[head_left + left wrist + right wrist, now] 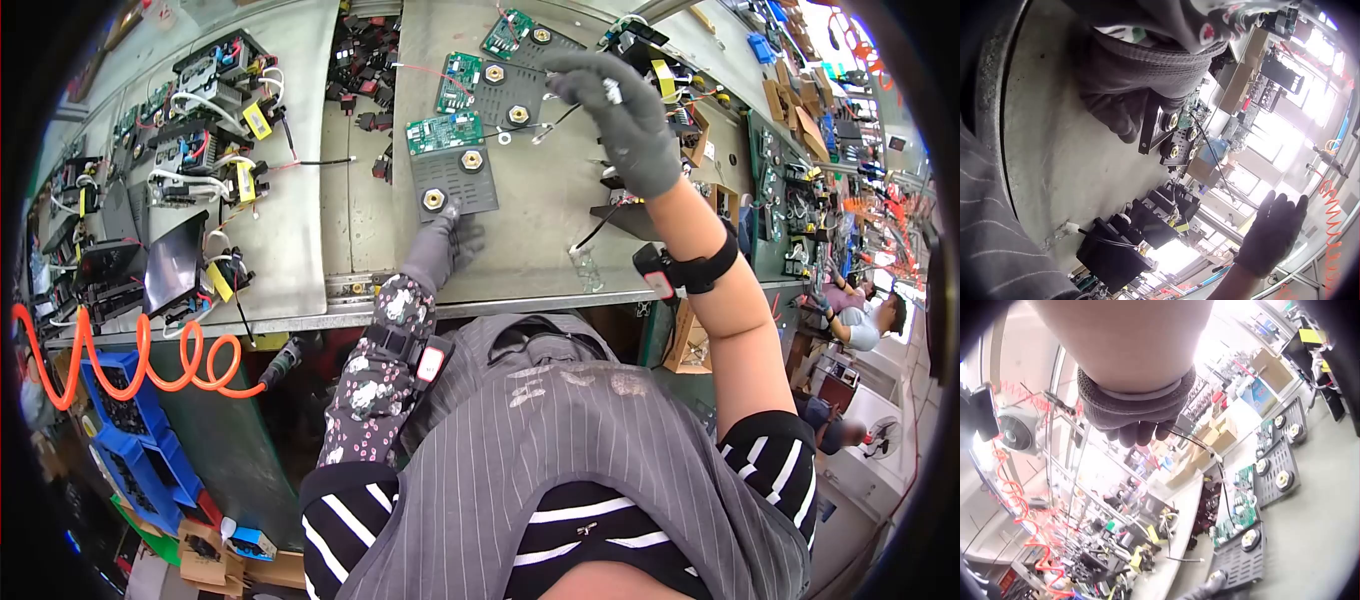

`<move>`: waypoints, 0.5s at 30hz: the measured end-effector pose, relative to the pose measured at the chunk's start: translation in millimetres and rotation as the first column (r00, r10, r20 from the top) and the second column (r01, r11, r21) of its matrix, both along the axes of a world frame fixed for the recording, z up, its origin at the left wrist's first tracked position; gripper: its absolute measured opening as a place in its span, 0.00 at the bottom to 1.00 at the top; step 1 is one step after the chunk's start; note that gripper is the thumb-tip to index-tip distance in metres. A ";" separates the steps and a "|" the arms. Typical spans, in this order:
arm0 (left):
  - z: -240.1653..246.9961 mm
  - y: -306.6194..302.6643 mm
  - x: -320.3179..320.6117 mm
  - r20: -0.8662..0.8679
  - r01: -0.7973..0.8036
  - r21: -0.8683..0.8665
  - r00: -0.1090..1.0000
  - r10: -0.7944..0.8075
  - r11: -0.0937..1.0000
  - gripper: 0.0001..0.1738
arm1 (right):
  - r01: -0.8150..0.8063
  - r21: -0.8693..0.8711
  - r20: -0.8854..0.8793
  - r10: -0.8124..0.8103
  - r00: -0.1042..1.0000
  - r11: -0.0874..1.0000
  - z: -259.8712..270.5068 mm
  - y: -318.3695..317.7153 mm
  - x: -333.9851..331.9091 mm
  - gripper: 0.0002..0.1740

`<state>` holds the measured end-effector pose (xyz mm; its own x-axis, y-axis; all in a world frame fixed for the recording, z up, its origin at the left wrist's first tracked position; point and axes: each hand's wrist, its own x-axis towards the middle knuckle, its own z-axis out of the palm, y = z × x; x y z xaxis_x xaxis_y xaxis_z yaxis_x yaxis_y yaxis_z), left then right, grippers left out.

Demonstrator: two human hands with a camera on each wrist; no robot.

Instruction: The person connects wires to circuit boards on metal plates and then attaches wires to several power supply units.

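Note:
A black slotted plate (455, 180) with two brass terminals and a green circuit board (445, 132) lies on the bench in front of me. My gloved left hand (440, 250) rests at its near edge, a fingertip on the plate beside one brass terminal (433, 200). My gloved right hand (620, 125) is raised to the right, above the bench. A thin black cable (1221, 478) runs from the board up to the right fingertips (1141, 434), which pinch it; the thumb is hidden in the right wrist view.
Two similar plates (505, 100) with boards lie farther back. Black assemblies with white cables (195, 150) stand on the left bench. Dark red parts (360, 70) fill the gap between benches. A coiled orange hose (150, 360) hangs at front left. Wired units (640, 190) stand at right.

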<state>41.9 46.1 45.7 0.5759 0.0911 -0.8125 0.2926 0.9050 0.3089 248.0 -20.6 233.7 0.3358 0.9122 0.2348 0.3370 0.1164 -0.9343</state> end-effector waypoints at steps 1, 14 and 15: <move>7.3 -0.9 -3.3 -0.043 0.132 0.032 0.991 -0.130 0.991 0.18 | 0.068 0.037 -0.021 -0.067 0.998 0.997 6.9 -1.0 8.9 0.15; 150.8 2.0 72.4 0.460 -0.322 0.661 0.888 -0.027 0.678 0.16 | -0.290 -0.569 0.084 0.405 0.910 0.769 1.9 3.6 61.6 0.17; 152.2 0.6 76.6 0.457 -0.326 0.663 0.889 -0.020 0.674 0.16 | -0.292 -0.595 0.092 0.424 0.901 0.749 -3.9 5.1 62.4 0.17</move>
